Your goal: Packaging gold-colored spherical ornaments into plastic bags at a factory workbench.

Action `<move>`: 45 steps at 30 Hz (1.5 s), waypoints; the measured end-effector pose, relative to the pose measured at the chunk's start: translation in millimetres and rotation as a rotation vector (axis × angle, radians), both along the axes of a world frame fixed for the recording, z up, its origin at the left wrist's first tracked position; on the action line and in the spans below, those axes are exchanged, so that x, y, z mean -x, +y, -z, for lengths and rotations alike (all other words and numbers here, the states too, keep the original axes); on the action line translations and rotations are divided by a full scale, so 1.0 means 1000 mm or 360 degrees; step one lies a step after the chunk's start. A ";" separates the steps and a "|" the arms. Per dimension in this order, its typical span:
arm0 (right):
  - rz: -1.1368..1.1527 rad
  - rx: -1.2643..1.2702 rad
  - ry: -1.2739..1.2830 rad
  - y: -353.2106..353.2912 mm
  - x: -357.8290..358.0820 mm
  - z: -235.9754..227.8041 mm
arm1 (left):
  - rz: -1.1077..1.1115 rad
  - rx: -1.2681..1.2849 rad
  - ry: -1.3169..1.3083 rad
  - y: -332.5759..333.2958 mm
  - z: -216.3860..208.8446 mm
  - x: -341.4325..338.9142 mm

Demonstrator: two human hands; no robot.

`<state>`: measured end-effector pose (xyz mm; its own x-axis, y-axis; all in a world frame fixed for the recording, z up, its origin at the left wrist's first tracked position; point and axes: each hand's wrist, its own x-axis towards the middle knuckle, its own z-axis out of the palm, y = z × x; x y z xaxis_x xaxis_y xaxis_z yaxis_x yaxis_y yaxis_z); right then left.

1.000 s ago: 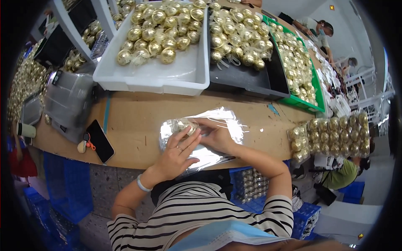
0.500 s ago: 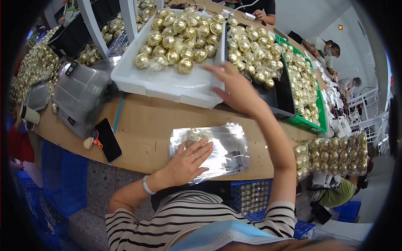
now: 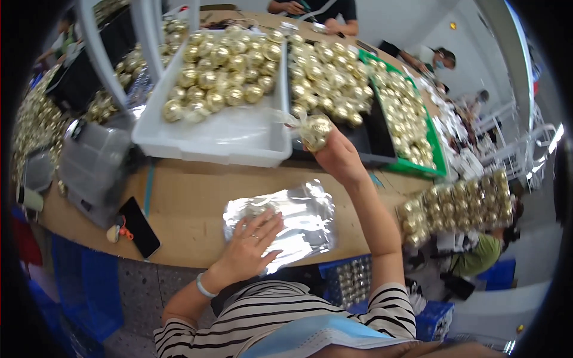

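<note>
My right hand (image 3: 339, 158) is closed around a shiny gold ball ornament (image 3: 316, 132) with a pale sheer ribbon. It holds the ball up over the black tray, beside the white tray's near right corner. My left hand (image 3: 253, 243) lies with its fingers stretched out on a stack of clear plastic bags (image 3: 307, 224) at the table's front. Just beyond those fingertips a ball-like shape shows faintly at the bags, partly hidden by glare and the hand.
Many gold balls fill the white tray (image 3: 209, 146), the black tray (image 3: 382, 156) and the green tray (image 3: 439, 161). A phone (image 3: 140, 227) lies on the left of the table (image 3: 185, 191). Packed balls in clear boxes (image 3: 459, 206) stand at the right. Other people work farther back.
My right hand, empty over the white tray before, now holds a gold ball at that tray's right corner. The white tray's foremost ball is gone. My left hand stays on the bags.
</note>
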<state>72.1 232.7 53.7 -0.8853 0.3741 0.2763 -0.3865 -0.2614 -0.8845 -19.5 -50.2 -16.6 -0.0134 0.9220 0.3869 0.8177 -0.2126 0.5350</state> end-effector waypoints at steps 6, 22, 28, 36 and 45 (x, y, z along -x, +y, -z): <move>0.0298 0.0371 0.0084 -0.021 -0.087 0.021 | 0.0005 0.0066 0.0027 0.005 -0.007 -0.001; 0.0427 -0.0889 -0.0991 -0.070 -0.156 0.059 | -0.0053 -0.0090 -0.0168 0.008 0.000 0.006; -0.0510 -0.1105 -0.0927 -0.059 -0.083 0.034 | -0.0085 -0.0078 -0.0147 0.006 0.002 0.004; -0.0748 -0.1116 -0.0659 -0.034 -0.075 0.051 | -0.0083 -0.0020 -0.0092 0.007 -0.002 0.003; -0.0397 -0.0228 -0.0829 -0.094 -0.045 0.084 | -0.0075 0.0098 -0.0043 0.008 -0.003 -0.002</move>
